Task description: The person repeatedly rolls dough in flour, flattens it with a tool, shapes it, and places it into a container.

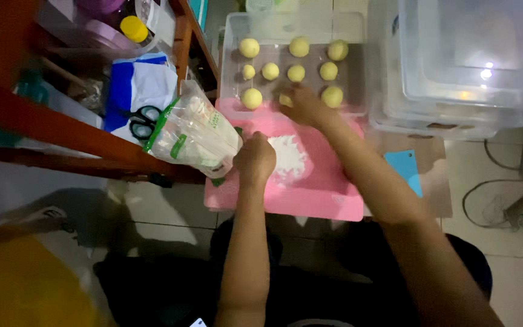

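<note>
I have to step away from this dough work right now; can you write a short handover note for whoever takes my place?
Left hand: closed into a fist, resting on the pink rectangular mat beside the white flour pile.
Right hand: reaching over the clear plastic tray; whether its fingers grip a ball is hidden.
Done: about ten pale yellow round dough balls sit in rows in the tray.
Left: cannot tell; no unshaped dough is visible.
Nearby: a clear plastic bag and black-handled scissors at the left.
</note>
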